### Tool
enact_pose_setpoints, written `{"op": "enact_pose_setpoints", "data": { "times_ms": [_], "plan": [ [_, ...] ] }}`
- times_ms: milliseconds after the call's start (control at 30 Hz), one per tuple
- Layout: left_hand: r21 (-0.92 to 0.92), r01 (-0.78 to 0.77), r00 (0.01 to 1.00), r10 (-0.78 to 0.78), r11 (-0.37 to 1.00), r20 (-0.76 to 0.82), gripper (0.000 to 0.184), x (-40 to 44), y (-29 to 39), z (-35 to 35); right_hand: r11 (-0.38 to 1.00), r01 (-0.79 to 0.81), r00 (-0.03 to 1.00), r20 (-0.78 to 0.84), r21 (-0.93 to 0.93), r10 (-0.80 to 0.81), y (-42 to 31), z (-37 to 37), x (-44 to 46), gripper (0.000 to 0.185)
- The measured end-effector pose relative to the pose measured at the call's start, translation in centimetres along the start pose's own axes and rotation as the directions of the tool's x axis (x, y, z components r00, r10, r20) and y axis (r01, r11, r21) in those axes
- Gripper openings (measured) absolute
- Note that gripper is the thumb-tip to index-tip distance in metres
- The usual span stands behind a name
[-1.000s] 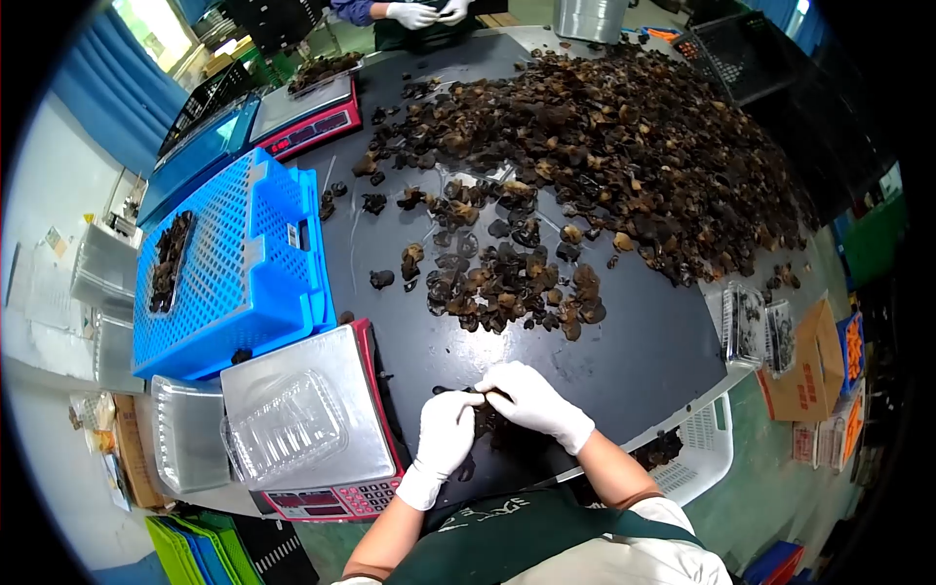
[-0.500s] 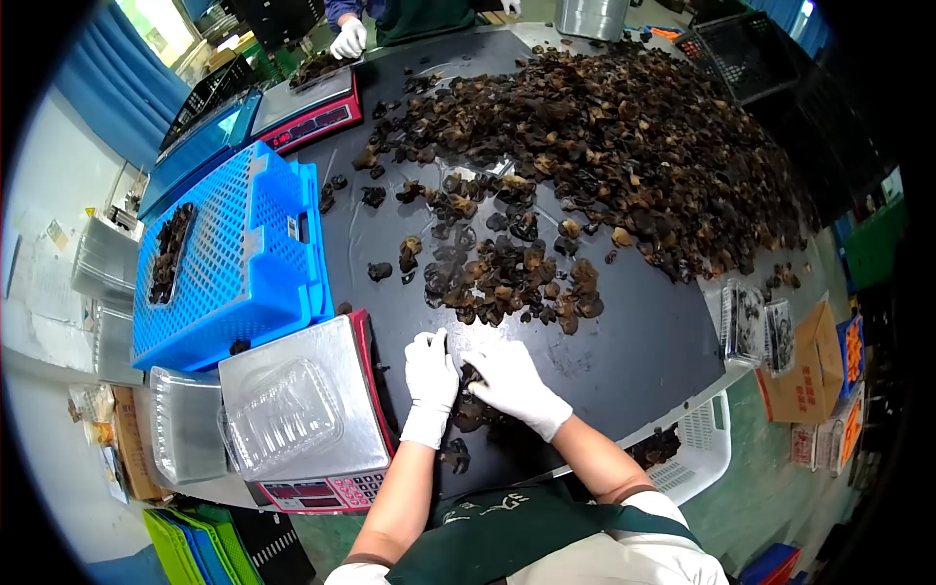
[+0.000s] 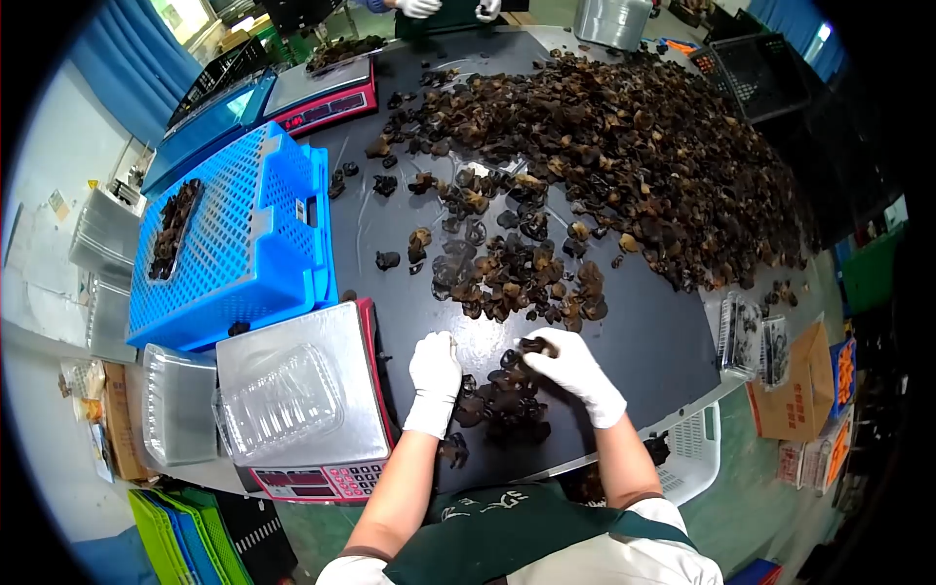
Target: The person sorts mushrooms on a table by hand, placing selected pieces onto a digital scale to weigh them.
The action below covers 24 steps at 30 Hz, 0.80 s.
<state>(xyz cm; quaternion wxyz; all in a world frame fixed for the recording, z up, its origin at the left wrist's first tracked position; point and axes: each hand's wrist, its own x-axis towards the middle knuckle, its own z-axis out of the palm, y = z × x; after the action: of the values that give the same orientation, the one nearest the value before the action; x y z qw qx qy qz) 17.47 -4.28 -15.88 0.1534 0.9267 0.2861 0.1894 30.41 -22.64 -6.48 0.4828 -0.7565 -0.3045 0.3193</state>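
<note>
- My right hand, white-gloved [image 3: 575,370] – lower centre of frame, thumb and fingers pinched on a crinkled dark-brown fungus piece [image 3: 533,345]; fingertip grip probably because it's small and floppy.
- My left hand, white-gloved [image 3: 435,375] – just left of it, fingers curled in; can't tell if anything's inside.
- Small pile of glossy, ruffled dark fungus [image 3: 507,402], bottom centre, between my forearms, likely there for easy reach.
- Looser clump of brown-black fungus [image 3: 512,278] mid-frame; big heap of curled brown fungus [image 3: 663,161] upper right, all on the smooth dark-grey tabletop [image 3: 643,356].
- Clear, ribbed, thin plastic tray [image 3: 288,400], lower left, on the flat steel-topped red scale [image 3: 363,429], presumably for weighing.
</note>
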Motion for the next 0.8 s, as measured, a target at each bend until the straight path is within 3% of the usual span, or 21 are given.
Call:
{"op": "enact_pose_setpoints", "data": {
  "times_ms": [33,100,133,167,200,267,333,400,600,700,733,767,800],
  "plan": [
    [-0.049,0.022,1.0,-0.022,0.999,-0.013,0.011,0.0,0.2,0.1,0.982,-0.053,0.999,-0.004,0.181,0.054,2.5,-1.3,-1.6,0.022],
    [-0.073,0.075,0.996,-0.071,0.995,0.052,0.016,0.2,0.2,-0.7,0.981,-0.115,0.991,0.092,0.155,0.101,2.0,-3.6,-4.0,0.022],
    [-0.079,0.075,0.996,-0.071,0.994,0.055,0.016,0.3,0.3,-0.8,0.941,-0.196,0.958,0.26,0.277,0.123,1.9,-4.9,-5.4,0.027],
    [-0.065,0.076,0.996,-0.072,0.995,0.058,0.016,0.3,0.4,-0.8,0.988,-0.124,0.891,0.449,0.096,0.068,2.9,-6.5,-6.5,0.03],
    [-0.051,0.075,0.995,-0.072,0.996,0.062,0.016,0.4,0.3,-0.9,0.98,-0.141,0.743,0.669,0.139,0.012,3.7,-8.0,-7.5,0.037],
    [-0.05,0.04,0.998,-0.038,0.998,0.043,0.012,0.2,-0.1,-0.3,0.958,-0.158,0.73,0.682,0.241,-0.051,3.8,-8.6,-9.1,0.041],
    [0.021,0.019,0.998,-0.02,1.0,0.055,0.009,0.3,-0.1,0.0,0.981,-0.125,0.748,0.664,0.148,-0.005,3.2,-8.9,-9.5,0.043],
    [0.043,-0.017,1.0,0.017,0.999,0.01,0.006,0.5,-0.1,0.3,0.979,-0.189,0.829,0.547,0.08,0.115,2.1,-8.1,-9.5,0.041],
    [0.039,0.005,0.999,-0.003,0.999,-0.04,0.002,0.9,0.3,0.4,0.976,-0.17,0.931,0.345,0.135,0.115,1.5,-5.4,-8.8,0.034],
    [-0.428,0.094,0.994,-0.058,0.899,0.097,0.008,0.1,3.9,-2.9,0.952,-0.234,0.966,0.162,0.197,0.204,2.0,-4.8,-8.6,0.025],
    [-0.587,0.153,0.973,-0.018,0.795,0.23,0.011,-0.4,6.3,-5.3,0.97,-0.206,0.978,0.059,0.13,0.2,1.6,-4.5,-8.4,0.02],
    [-0.592,0.253,0.906,0.028,0.765,0.423,0.013,-1.4,8.3,-7.2,0.977,-0.195,0.981,-0.006,0.081,0.196,1.2,-4.0,-8.3,0.019],
    [-0.728,0.077,0.883,0.292,0.681,0.366,0.018,-2.8,9.1,-8.0,0.982,-0.186,0.98,-0.07,0.029,0.187,0.8,-3.5,-8.0,0.018]
  ]
}}
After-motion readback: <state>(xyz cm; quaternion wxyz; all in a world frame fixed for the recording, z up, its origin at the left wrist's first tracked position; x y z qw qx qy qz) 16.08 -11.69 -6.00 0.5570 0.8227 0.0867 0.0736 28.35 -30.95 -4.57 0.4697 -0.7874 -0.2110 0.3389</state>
